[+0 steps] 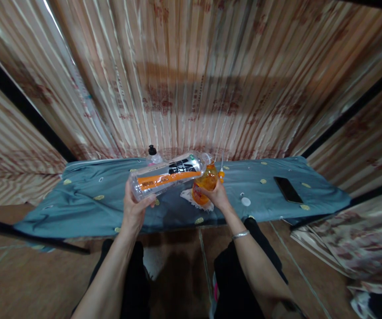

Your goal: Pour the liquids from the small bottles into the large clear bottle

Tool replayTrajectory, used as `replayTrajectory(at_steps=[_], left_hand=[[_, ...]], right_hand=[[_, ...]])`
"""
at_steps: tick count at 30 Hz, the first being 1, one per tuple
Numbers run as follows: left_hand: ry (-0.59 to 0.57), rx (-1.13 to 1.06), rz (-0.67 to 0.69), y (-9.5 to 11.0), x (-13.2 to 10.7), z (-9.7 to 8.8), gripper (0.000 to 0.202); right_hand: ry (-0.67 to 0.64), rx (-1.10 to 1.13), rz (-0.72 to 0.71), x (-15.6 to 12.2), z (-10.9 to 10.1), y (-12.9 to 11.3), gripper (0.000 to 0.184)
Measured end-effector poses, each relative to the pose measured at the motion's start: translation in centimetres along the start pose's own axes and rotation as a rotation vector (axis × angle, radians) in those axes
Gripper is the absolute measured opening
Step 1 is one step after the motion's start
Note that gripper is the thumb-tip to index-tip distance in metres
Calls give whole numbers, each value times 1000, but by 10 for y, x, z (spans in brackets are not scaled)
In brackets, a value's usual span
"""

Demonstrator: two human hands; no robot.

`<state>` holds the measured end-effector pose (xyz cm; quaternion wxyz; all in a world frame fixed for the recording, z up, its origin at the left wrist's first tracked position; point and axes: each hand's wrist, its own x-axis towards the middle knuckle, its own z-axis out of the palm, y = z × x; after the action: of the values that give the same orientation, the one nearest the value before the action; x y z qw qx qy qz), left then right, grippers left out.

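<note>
My left hand (136, 204) is wrapped round the base of a large clear plastic bottle (167, 175) with an orange, black and silver label. The bottle lies tilted, its uncapped neck at the mouth of an orange bottle (207, 182). My right hand (218, 195) grips that orange bottle by its side, and it stands upright on a crumpled white cloth (187, 195). Whether liquid runs between the two bottles I cannot tell. Just right of the orange bottle is an orange pump top (221, 175) with a thin tube pointing up.
A blue-green patterned cloth (91, 199) covers the low table. Behind the clear bottle stands a bottle with a black cap (152, 151). A round white cap (245, 201) and a black phone (288, 189) lie to the right. Striped curtains (191, 88) hang behind, with dark poles at both sides.
</note>
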<state>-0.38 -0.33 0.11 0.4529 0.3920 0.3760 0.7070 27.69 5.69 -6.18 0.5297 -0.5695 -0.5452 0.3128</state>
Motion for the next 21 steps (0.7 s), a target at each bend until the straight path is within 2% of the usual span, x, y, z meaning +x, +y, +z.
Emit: replayTrajectory(at_steps=[21], left_hand=[[-8,-17,14,-4,2,-2,87]], right_hand=[[-19,12,16,3,-2,6,79]])
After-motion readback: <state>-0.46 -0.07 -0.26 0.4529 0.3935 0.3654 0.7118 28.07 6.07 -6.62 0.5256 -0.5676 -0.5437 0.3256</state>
